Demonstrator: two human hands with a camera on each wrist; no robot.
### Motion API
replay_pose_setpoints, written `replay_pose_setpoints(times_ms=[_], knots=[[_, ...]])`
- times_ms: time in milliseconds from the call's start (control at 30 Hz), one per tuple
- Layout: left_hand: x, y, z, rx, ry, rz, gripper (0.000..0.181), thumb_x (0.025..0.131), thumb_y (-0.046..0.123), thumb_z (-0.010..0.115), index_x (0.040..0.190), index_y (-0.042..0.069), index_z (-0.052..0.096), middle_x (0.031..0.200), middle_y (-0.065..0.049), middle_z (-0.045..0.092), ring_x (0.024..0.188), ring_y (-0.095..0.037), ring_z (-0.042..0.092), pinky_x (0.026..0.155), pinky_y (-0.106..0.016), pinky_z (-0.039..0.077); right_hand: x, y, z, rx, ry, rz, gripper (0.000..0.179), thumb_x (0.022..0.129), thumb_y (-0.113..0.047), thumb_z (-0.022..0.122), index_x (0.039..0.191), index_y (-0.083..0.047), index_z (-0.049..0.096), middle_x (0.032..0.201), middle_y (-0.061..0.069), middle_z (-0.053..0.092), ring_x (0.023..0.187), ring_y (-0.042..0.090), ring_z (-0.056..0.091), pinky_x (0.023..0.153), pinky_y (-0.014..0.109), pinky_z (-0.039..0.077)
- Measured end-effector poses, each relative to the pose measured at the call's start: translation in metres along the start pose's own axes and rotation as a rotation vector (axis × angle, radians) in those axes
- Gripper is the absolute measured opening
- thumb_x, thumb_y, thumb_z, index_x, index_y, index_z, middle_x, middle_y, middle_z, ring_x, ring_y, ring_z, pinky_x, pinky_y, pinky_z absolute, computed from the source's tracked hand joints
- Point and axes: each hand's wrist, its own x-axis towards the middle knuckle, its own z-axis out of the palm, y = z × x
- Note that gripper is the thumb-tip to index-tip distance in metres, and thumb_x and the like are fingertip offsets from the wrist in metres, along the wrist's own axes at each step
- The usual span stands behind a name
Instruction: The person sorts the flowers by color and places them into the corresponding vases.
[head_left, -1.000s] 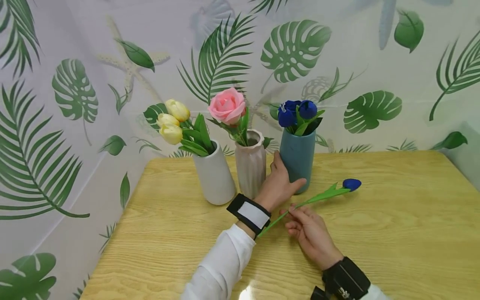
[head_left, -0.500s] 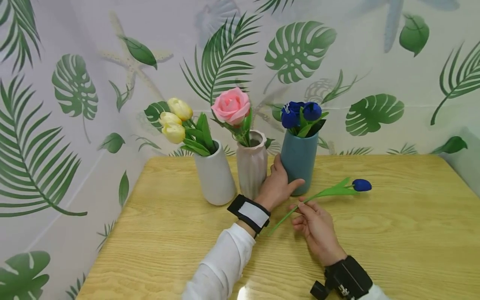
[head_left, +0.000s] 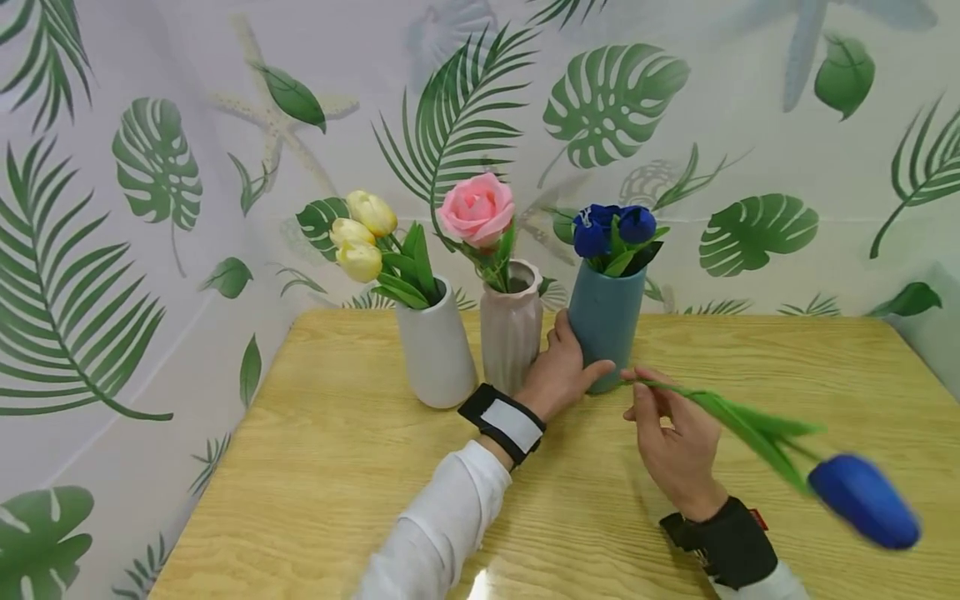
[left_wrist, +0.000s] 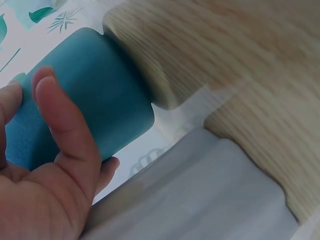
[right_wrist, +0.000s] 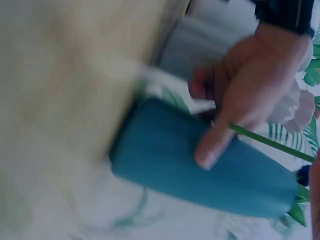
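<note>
My left hand (head_left: 557, 375) holds the lower part of a teal vase (head_left: 606, 312), thumb on the near side and fingers at its left. The left wrist view shows that hand (left_wrist: 55, 180) against the teal vase (left_wrist: 95, 95). Blue tulips (head_left: 611, 229) with green leaves stand in the vase. Just right of it, my right hand (head_left: 678, 446) pinches the stem of a single blue tulip (head_left: 862, 500), whose bloom tilts down toward the lower right. In the right wrist view, the green stem (right_wrist: 280, 144) passes in front of the left hand.
Left of the teal vase stands a ribbed pinkish vase (head_left: 512, 342) with a pink rose (head_left: 477, 210). Further left is a white vase (head_left: 437, 350) with yellow tulips (head_left: 362, 237). All stand on a wooden table (head_left: 337, 467) before a leaf-patterned backdrop (head_left: 247, 208).
My right hand has moved right and slightly up, swinging the tulip so its bloom now points down to the right. The left hand stays at the teal vase.
</note>
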Motion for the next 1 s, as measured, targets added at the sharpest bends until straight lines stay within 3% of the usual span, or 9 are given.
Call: replay_pose_setpoints(times_ms=[67, 233, 333, 600, 667, 767, 867, 933, 1000], knots=[[0.001, 0.001, 0.000, 0.008, -0.002, 0.010, 0.100, 0.093, 0.055, 0.060, 0.157, 0.002, 0.004, 0.149, -0.022, 0.039, 0.108, -0.034, 0.066, 0.084, -0.036, 0.056, 0.010, -0.003, 0.000, -0.075, 0.045, -0.086, 0.033, 0.104, -0.016, 0.054, 0.110, 0.015, 0.064, 0.100, 0.020, 0.070, 0.059, 0.013, 0.059, 0.066, 0.013, 0.048], [0.002, 0.001, 0.000, 0.001, -0.005, 0.004, 0.100, 0.093, 0.054, 0.060, 0.157, 0.003, 0.003, 0.148, -0.022, 0.039, 0.108, -0.034, 0.065, 0.085, -0.036, 0.055, 0.041, -0.010, 0.004, -0.161, 0.216, -0.185, 0.032, 0.103, -0.022, 0.057, 0.108, 0.007, 0.070, 0.086, 0.021, 0.071, 0.053, 0.022, 0.058, 0.068, 0.016, 0.049], [0.001, 0.000, 0.000, 0.006, 0.003, -0.001, 0.100, 0.093, 0.054, 0.061, 0.157, 0.003, 0.004, 0.148, -0.022, 0.040, 0.108, -0.034, 0.066, 0.085, -0.037, 0.056, 0.061, -0.010, 0.007, -0.172, 0.270, -0.198, 0.031, 0.103, -0.022, 0.056, 0.109, 0.006, 0.069, 0.085, 0.021, 0.070, 0.052, 0.028, 0.056, 0.072, 0.015, 0.048], [0.002, -0.001, 0.003, 0.000, -0.007, -0.011, 0.099, 0.093, 0.055, 0.061, 0.157, 0.005, 0.004, 0.148, -0.021, 0.040, 0.106, -0.033, 0.066, 0.083, -0.035, 0.055, 0.109, -0.011, 0.017, -0.119, 0.412, -0.203, 0.021, 0.100, -0.004, 0.055, 0.096, 0.014, 0.064, 0.094, 0.023, 0.071, 0.049, 0.038, 0.049, 0.074, 0.007, 0.046], [0.003, -0.002, 0.003, -0.006, -0.008, -0.014, 0.099, 0.093, 0.055, 0.061, 0.157, 0.006, 0.004, 0.149, -0.020, 0.039, 0.108, -0.033, 0.065, 0.084, -0.035, 0.055, 0.115, -0.008, 0.017, -0.139, 0.395, -0.188, 0.021, 0.100, -0.004, 0.056, 0.097, 0.014, 0.065, 0.094, 0.024, 0.071, 0.049, 0.038, 0.049, 0.073, 0.007, 0.045], [0.004, -0.002, 0.002, 0.005, 0.001, -0.009, 0.099, 0.093, 0.055, 0.061, 0.157, 0.004, 0.005, 0.148, -0.020, 0.040, 0.108, -0.033, 0.065, 0.084, -0.036, 0.055, 0.121, -0.002, 0.015, -0.208, 0.297, -0.149, 0.022, 0.101, -0.005, 0.055, 0.103, 0.014, 0.066, 0.095, 0.025, 0.070, 0.051, 0.036, 0.050, 0.074, 0.007, 0.042], [0.003, -0.002, 0.000, 0.011, 0.002, -0.004, 0.098, 0.093, 0.055, 0.060, 0.157, 0.004, 0.006, 0.147, -0.020, 0.041, 0.106, -0.032, 0.066, 0.082, -0.035, 0.056, 0.129, 0.007, 0.013, -0.288, 0.199, -0.115, 0.018, 0.098, 0.001, 0.056, 0.105, 0.013, 0.066, 0.092, 0.025, 0.069, 0.053, 0.033, 0.050, 0.067, 0.013, 0.037], [0.003, -0.002, -0.001, 0.021, -0.002, 0.001, 0.098, 0.093, 0.055, 0.060, 0.157, 0.004, 0.005, 0.147, -0.020, 0.041, 0.104, -0.032, 0.067, 0.080, -0.034, 0.056, 0.135, 0.012, 0.012, -0.331, 0.122, -0.060, 0.017, 0.098, 0.002, 0.054, 0.106, 0.012, 0.066, 0.089, 0.025, 0.068, 0.054, 0.030, 0.049, 0.062, 0.020, 0.035], [0.003, -0.002, -0.002, 0.019, 0.005, 0.005, 0.098, 0.093, 0.054, 0.060, 0.157, 0.003, 0.005, 0.145, -0.021, 0.042, 0.102, -0.032, 0.068, 0.078, -0.033, 0.056, 0.142, 0.016, 0.011, -0.382, -0.007, 0.019, 0.018, 0.100, -0.001, 0.051, 0.104, 0.010, 0.066, 0.084, 0.024, 0.066, 0.053, 0.027, 0.048, 0.057, 0.027, 0.032]])
